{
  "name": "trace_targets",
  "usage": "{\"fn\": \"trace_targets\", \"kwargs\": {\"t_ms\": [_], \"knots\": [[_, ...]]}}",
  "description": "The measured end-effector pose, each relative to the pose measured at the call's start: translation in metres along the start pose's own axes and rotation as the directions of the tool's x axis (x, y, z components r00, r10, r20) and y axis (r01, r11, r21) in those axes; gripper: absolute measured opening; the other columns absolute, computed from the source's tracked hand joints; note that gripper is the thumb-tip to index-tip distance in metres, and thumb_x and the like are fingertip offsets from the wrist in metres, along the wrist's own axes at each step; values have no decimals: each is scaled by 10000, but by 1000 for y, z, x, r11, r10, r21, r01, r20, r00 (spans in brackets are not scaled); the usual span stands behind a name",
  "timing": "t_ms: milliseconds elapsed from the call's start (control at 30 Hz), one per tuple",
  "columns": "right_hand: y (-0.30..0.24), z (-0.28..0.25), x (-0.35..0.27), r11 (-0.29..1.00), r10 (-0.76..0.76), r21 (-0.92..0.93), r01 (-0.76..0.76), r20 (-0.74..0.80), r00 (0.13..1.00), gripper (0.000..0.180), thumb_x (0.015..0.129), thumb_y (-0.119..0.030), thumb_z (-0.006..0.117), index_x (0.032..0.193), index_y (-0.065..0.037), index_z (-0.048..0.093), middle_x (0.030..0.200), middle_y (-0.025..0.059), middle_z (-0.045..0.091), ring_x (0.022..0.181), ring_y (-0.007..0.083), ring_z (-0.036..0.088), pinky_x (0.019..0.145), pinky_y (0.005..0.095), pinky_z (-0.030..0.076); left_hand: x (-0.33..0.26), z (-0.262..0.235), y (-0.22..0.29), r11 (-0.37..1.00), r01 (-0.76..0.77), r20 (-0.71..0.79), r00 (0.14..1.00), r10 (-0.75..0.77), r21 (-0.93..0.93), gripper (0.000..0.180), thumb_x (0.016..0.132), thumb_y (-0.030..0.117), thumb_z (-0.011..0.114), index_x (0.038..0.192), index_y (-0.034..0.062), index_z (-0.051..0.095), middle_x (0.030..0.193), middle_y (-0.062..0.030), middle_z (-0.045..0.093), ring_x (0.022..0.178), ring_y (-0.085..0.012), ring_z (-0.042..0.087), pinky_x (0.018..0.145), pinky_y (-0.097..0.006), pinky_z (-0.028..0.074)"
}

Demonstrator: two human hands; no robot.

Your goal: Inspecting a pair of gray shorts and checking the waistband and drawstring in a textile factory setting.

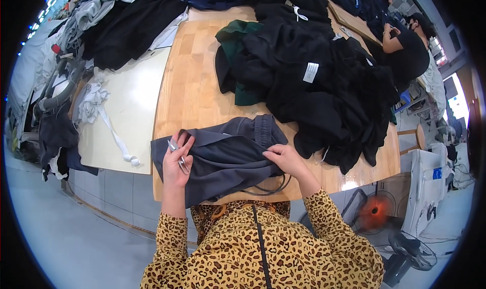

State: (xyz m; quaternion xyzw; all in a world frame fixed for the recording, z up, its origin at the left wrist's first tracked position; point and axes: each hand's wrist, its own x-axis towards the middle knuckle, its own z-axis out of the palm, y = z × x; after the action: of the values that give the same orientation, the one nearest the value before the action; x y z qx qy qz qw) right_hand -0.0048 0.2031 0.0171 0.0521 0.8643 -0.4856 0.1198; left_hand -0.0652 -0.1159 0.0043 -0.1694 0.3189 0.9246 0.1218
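Note:
A pair of dark grey pants point(217, 157) with a gathered elastic waistband lies across the near edge of the wooden table. My left hand point(177, 160) is closed around silver thread snips point(173, 146) and rests at the left end of the cloth, a fold of it by the fingers. At the other end, just below the waistband, my right hand point(286, 160) pinches the fabric between thumb and fingers. A dark cord point(271, 190) loops out from under the pants near the table edge.
A large heap of black garments point(314, 91) covers the right of the wooden table point(190, 61). Left stands a white table point(134, 96) with white fabric strips point(93, 101). A co-worker point(410, 51) works at the far right. Fans point(374, 210) stand on the floor at right.

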Motion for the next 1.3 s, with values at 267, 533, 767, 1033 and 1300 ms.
{"fn": "trace_targets", "kwargs": {"t_ms": [267,533,767,1033,1300], "knots": [[20,-2,9,520,234,815,-255,151,960,140,897,-143,616,894,-15,673,818,23,677,701,86,625,667,210,505,-47,49,-39,128,-654,648,756,89,745,379,766,111,732,1115,38,604,1077,-102,614,761,-176,639,631,-259,514],[29,-3,14,329,338,899,-290,175,925,142,897,-154,609,931,-25,657,895,71,677,811,146,645,758,276,527,-69,9,-90,-198,-836,801,548,-241,512,200,777,69,617,973,26,611,847,-60,554,647,-224,620,534,-326,494],[24,11,14,147,432,944,-296,208,878,164,900,-164,611,963,-15,637,888,71,672,807,153,640,734,289,535,-63,13,-83,-168,-832,796,555,-240,529,185,771,67,631,950,20,627,847,-65,577,654,-238,620,545,-324,497],[-21,56,-60,676,-536,-394,623,318,782,290,787,-346,678,959,-112,670,1142,48,597,1198,241,475,1003,528,305,-47,50,-54,343,-594,500,802,327,728,119,818,1,643,937,-3,659,896,-27,602,578,-24,430,518,-179,355],[-10,49,-70,974,-222,3,229,-227,948,264,802,-147,690,1026,-21,632,1044,132,595,983,300,571,820,364,475,-33,51,-62,-97,-548,530,832,-166,831,198,793,181,694,944,61,649,991,-72,626,800,-302,630,709,-368,511]]}}
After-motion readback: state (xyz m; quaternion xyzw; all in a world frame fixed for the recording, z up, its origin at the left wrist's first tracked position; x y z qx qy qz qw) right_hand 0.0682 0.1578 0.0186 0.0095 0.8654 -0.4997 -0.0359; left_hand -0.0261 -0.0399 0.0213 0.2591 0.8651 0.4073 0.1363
